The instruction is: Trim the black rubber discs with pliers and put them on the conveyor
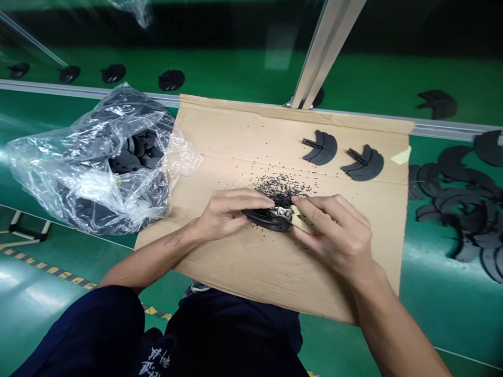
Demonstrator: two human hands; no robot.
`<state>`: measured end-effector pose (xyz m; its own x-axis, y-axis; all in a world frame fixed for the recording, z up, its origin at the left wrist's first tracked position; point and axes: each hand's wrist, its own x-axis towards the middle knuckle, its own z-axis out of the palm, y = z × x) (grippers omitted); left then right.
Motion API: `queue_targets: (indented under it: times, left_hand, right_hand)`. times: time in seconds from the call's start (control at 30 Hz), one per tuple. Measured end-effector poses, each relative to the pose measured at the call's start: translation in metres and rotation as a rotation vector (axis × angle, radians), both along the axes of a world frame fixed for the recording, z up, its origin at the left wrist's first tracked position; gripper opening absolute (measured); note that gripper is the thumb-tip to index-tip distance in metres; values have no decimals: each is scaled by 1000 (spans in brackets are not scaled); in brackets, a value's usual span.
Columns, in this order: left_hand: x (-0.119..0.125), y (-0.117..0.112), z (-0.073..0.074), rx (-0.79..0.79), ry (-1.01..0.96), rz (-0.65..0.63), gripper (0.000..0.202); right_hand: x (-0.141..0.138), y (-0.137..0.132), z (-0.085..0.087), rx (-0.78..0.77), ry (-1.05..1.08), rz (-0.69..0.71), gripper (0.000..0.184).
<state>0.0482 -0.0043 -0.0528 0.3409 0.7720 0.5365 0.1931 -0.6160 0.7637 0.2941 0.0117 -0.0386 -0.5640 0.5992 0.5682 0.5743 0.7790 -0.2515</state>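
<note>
My left hand (222, 214) is closed on a rounded black plastic part (269, 221), held over a cardboard sheet (231, 267). In my right hand (340, 228) is a pair of nippers (281, 211) with pale yellow handles. Their metal jaws are at the upper edge of the part; whether they bite on it I cannot tell. A heap of small black plastic bits (281, 187) lies on the cardboard just beyond my hands. Two fan-shaped black parts, a nearer one (365, 163) and a farther one (321, 147), rest at the sheet's far right.
A clear plastic bag (98, 183) full of black parts stands at the left, overlapping the cardboard. Many loose black parts (463, 199) are piled on the green table at the right. A metal frame post (326, 52) rises beyond the cardboard, with several more parts (172, 80) behind the rail.
</note>
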Motion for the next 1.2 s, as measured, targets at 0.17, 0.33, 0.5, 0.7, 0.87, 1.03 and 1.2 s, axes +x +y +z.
queue_targets:
  times: [0.17, 0.33, 0.5, 0.7, 0.87, 1.03, 1.2]
  left_hand:
    - [-1, -1, 0, 10, 23, -2, 39]
    - [-3, -3, 0, 26, 56, -36, 38]
    - [-4, -1, 4, 26, 74, -20, 36]
    - [-7, 3, 7, 98, 137, 50, 30]
    - [-8, 3, 7, 92, 167, 66, 29]
    - [-8, 3, 6, 90, 179, 69, 29]
    - [-7, 4, 3, 45, 134, 54, 27]
  right_hand:
    - [1, -2, 5, 43, -93, -3, 29]
    - [4, -6, 9, 8, -139, 39, 25]
    - [5, -3, 6, -171, 10, 109, 24]
    - [3, 4, -2, -80, -78, -79, 27]
    - [0, 4, -5, 8, -212, -121, 28]
    - [-1, 4, -4, 12, -222, -114, 29]
    - [-1, 6, -5, 26, -174, -90, 33]
